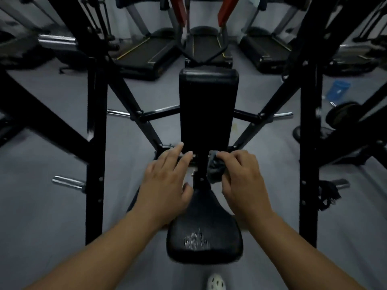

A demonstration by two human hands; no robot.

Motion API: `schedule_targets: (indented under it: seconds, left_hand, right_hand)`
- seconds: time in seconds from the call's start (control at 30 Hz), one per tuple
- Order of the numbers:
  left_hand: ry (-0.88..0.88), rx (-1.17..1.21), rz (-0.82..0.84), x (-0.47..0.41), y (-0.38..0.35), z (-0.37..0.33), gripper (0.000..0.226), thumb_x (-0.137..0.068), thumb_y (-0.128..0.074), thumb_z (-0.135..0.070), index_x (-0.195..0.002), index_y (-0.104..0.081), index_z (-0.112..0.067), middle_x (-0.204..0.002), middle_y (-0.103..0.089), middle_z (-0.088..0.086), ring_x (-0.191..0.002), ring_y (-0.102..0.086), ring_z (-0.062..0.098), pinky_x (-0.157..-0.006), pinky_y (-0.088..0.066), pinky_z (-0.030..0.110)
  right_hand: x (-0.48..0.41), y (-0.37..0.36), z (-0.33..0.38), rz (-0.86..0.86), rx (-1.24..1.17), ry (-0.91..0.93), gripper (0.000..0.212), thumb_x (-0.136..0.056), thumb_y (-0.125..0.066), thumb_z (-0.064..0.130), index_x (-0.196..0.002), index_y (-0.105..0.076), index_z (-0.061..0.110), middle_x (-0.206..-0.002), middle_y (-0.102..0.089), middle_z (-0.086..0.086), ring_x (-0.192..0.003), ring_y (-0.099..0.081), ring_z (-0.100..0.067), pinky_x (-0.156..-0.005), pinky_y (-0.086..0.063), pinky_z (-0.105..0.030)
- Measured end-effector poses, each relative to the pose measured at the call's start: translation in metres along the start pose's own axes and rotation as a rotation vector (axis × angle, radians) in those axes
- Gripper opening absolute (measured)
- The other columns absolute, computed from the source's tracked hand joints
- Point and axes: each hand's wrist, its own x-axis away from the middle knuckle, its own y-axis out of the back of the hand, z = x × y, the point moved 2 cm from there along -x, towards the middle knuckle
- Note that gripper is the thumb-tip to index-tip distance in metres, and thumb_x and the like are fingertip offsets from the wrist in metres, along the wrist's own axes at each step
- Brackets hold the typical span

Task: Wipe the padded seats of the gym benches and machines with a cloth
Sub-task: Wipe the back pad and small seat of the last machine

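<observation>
Gripping the cloth (215,170) — right hand (243,181), beyond the seat (204,229).

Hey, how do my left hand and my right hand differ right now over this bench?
Fingers: the left hand has its fingers stretched out, while the right hand has its fingers curled.
Load: the left hand holds nothing, while the right hand grips a dark cloth.
Side: the left hand lies left of the bench's middle, the right hand lies right of it.
Both are bare and reach forward at the narrow end of the seat pad.
</observation>
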Motion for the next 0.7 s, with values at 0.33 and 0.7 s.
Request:
schedule_targets:
  seconds: [0.33,0.7]
  left_hand:
    - [0.118,-0.017,-0.133,-0.190,-0.009,0.026,0.073,-0.083,-0.061,-0.036,-0.150,-0.037,-0.022,-0.161,-0.026,0.003,-0.141,-0.028,0.022,-0.106,-0.037,0.045]
    - [0.177,0.025,-0.138,-0.230,-0.025,0.078,0.080,-0.080,-0.069,-0.028,-0.149,-0.033,-0.015,-0.161,-0.028,0.003,-0.139,-0.035,0.024,-0.104,-0.041,0.047]
  right_hand:
    - [-0.274,-0.040,-0.059,-0.273,-0.084,0.176,0.017,-0.085,-0.055,0.002,-0.095,-0.067,0.009,-0.104,-0.058,-0.011,-0.096,-0.053,-0.030,-0.083,-0.031,-0.024]
    - [-0.298,-0.089,-0.072,-0.101,0.232,0.507,0.033,-0.099,-0.056,0.024,-0.128,-0.066,0.012,-0.133,-0.062,-0.011,-0.122,-0.058,-0.031,-0.098,-0.046,-0.044]
